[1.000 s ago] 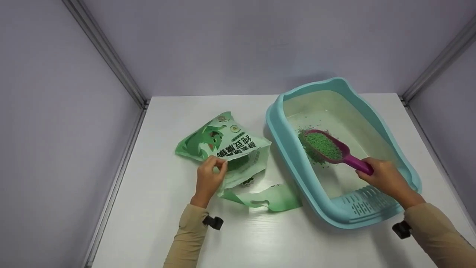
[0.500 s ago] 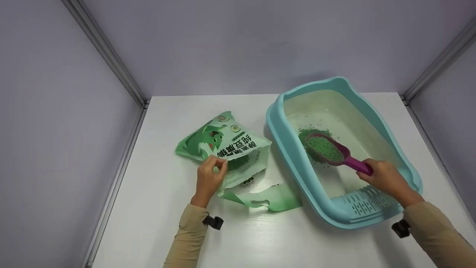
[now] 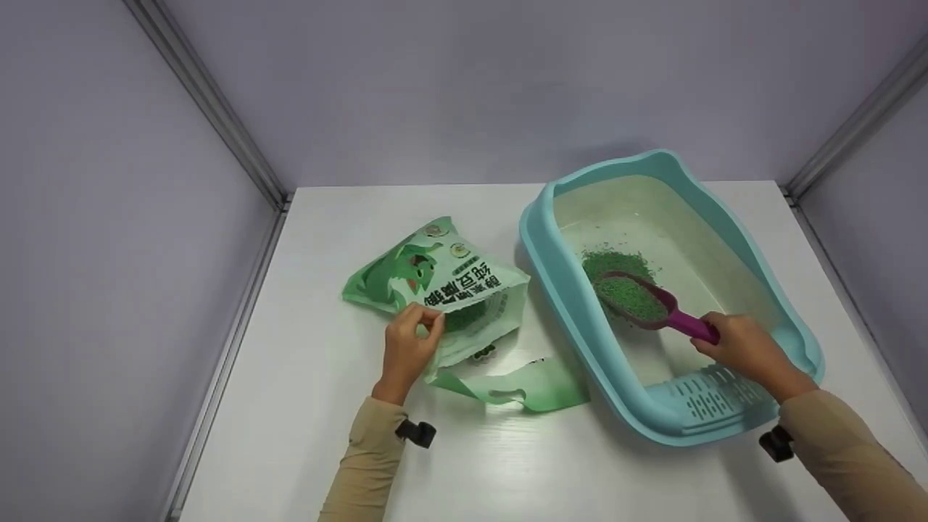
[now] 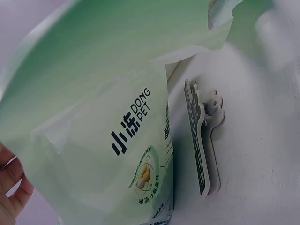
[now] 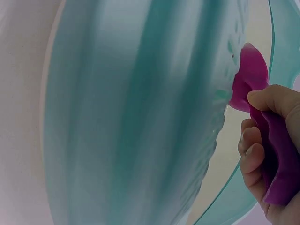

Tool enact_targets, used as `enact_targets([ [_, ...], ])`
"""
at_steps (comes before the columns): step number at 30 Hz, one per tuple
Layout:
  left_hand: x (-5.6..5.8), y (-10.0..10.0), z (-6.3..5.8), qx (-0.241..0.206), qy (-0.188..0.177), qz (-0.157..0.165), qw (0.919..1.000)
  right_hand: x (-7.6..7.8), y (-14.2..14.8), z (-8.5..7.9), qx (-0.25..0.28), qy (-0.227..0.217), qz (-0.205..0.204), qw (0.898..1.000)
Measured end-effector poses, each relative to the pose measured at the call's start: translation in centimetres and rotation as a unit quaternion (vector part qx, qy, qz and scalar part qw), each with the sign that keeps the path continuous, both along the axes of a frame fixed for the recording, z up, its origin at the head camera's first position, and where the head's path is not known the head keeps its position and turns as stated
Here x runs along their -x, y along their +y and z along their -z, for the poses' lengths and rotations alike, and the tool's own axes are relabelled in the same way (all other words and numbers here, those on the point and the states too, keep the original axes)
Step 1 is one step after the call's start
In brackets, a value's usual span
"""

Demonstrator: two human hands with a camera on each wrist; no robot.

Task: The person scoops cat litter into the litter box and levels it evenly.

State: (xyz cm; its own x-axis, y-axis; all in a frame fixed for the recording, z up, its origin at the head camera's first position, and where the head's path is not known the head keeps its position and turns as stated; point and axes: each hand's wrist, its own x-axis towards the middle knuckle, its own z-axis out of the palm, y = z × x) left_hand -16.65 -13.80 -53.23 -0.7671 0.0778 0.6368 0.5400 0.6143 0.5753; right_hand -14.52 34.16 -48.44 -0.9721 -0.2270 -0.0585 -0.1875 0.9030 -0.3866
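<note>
My left hand (image 3: 407,349) pinches the open mouth's edge of a green cat litter bag (image 3: 453,272), which lies on its side. Green pellets show inside the mouth. In my right hand (image 3: 750,351) is the handle of a magenta litter scoop (image 3: 685,324), thumb along the top in the right wrist view. The scoop carries green pellets (image 3: 631,297) and hangs over the floor of a light blue litter box (image 3: 565,290). Just beyond the scoop, a small pile of pellets (image 3: 616,262) lies in the box.
A torn green strip of bag (image 3: 540,388) lies between bag and box. The left wrist view shows a pale clip (image 4: 204,140) beside the bag, mostly hidden from the head view. Walls (image 3: 464,87) enclose the white table (image 3: 304,435) at the back and sides.
My right hand has drawn the loaded scoop slightly toward me and left, uncovering more of the pellet pile. The left hand and the bag have stayed put.
</note>
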Motion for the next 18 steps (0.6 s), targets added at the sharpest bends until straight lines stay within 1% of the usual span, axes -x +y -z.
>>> enact_targets([
  [8, 0.0, 0.1, -0.1, -0.001, -0.003, 0.003, 1.0, 0.5, -0.1, -0.2, -0.022, -0.012, -0.008, 1.0],
  [11, 0.0, 0.1, -0.2, -0.001, -0.008, 0.003, 1.0, 0.7, -0.1, -0.5, -0.032, -0.012, -0.014, 0.999],
  [18, 0.0, 0.2, -0.3, -0.003, -0.009, -0.001, 1.0, 0.9, -0.2, -1.2, -0.041, -0.03, -0.025, 0.998],
])
